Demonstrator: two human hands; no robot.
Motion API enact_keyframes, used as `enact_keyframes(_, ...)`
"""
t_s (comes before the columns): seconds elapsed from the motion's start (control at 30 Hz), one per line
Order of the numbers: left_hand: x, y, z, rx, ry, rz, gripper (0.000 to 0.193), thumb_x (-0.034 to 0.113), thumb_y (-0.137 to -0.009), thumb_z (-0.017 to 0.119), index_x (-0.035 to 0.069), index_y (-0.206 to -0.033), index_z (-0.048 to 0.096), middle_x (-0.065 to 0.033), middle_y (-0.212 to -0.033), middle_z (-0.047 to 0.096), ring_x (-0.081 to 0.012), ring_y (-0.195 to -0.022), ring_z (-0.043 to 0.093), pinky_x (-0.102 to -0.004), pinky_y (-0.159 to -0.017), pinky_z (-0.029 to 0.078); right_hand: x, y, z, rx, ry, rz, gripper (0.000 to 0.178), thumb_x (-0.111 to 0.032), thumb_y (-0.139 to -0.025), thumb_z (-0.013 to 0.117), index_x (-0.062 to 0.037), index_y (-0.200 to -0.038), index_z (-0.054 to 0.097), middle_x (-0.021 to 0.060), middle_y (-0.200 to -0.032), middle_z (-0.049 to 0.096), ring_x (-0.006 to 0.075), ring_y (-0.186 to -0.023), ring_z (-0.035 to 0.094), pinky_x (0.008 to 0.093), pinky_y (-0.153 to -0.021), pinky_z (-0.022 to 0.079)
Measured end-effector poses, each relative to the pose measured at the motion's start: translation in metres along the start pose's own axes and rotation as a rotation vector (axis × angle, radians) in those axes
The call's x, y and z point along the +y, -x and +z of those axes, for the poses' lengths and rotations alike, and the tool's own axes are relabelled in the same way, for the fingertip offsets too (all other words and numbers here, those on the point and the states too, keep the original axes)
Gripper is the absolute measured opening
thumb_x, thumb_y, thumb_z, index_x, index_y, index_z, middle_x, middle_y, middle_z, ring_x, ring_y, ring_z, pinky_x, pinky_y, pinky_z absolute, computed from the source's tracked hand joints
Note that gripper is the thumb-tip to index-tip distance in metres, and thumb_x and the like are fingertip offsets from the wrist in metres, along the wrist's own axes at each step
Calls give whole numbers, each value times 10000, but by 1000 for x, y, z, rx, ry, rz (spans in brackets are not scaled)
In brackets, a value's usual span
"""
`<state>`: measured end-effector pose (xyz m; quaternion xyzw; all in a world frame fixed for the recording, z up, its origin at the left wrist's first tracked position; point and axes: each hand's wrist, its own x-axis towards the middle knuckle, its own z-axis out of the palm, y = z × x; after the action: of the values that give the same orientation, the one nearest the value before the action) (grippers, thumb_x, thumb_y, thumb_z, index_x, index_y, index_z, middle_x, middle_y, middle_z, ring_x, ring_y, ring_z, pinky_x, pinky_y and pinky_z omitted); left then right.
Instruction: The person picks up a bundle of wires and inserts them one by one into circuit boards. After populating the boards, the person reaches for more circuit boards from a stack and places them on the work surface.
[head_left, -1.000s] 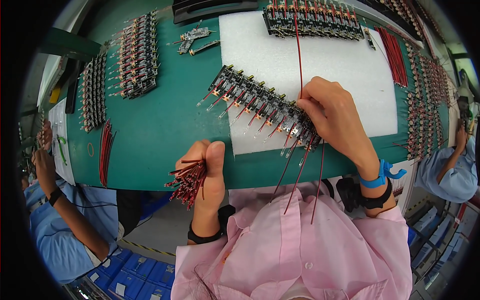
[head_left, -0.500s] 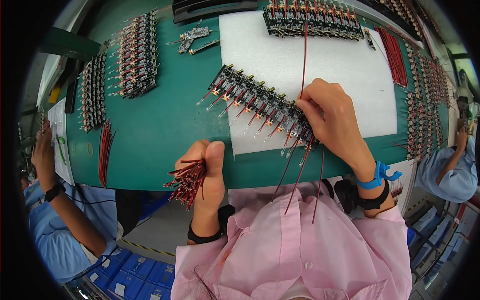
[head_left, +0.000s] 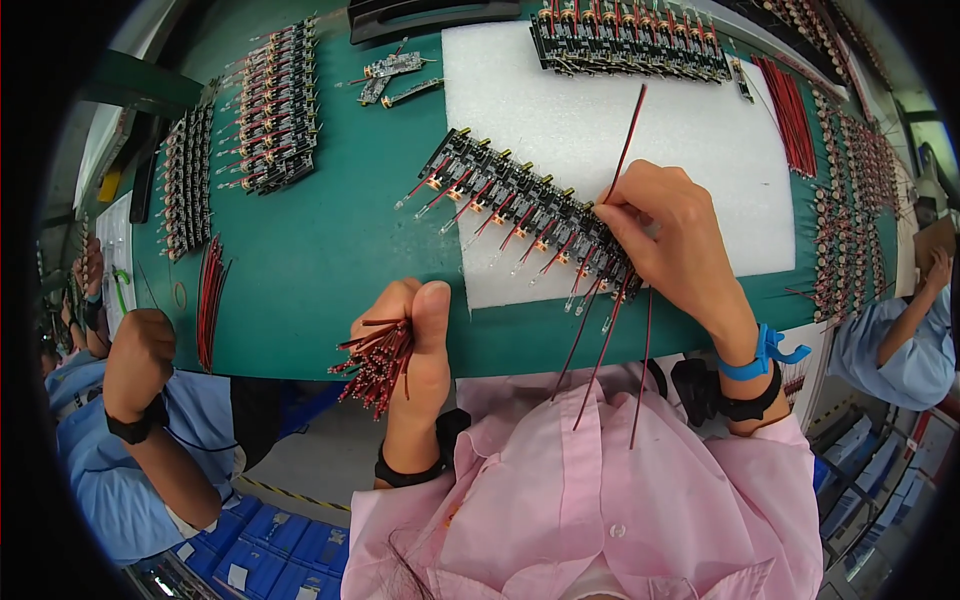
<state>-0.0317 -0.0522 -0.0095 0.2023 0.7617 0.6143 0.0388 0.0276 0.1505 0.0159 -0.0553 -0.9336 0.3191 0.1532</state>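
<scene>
My left hand [head_left: 425, 340], at the table's near edge, is closed round a bundle of dark red wires [head_left: 378, 365] whose cut ends fan out to the left. Between thumb and forefinger, my right hand [head_left: 672, 225] pinches a single dark red wire [head_left: 629, 140] that sticks up past the knuckles. That hand rests at the right end of a slanting row of small circuit boards [head_left: 530, 210] with short red wires and clear LEDs. Several long wires [head_left: 600, 350] hang from this end toward my shirt. The lower end of the pinched wire is hidden by my fingers.
A white foam sheet [head_left: 700, 130] lies partly under the row on the green table [head_left: 350, 240]. More board rows stand at the back [head_left: 630, 45] and left [head_left: 275, 110]. Wire bundles lie at right [head_left: 785, 115] and left [head_left: 212, 305]. A co-worker's hand [head_left: 140, 360] is at left.
The pinched wire's upper end now stands lower and leans right. My left hand has kept its place. At left, the co-worker's arm has moved inward to the table's near edge.
</scene>
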Motion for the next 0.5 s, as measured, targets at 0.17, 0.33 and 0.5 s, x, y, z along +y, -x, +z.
enact_keyframes(0.17,1,-1,5,53,137,-2,346,200,-811,471,49,-550,303,6,-492,298,-64,-431,267,-208,-403,247,-1,-1,-3,-42,-13,22,65,-7,-655,566,12,-653,505,77,-602,486,184,-533,435,273,-505,362)
enact_keyframes(0.33,3,-2,5,114,177,-40,329,195,-820,451,54,-558,310,16,-483,270,-58,-421,239,-212,-398,237,1,-1,-2,-23,-35,23,61,-32,-646,556,-4,-627,506,90,-593,489,238,-547,457,311,-523,356)
enact_keyframes(0.5,2,-1,6,134,146,-35,326,190,-825,438,58,-556,310,17,-482,273,-57,-419,232,-215,-395,230,-2,4,1,15,36,-39,49,-10,-646,557,3,-656,512,86,-607,481,203,-534,448,282,-545,356)
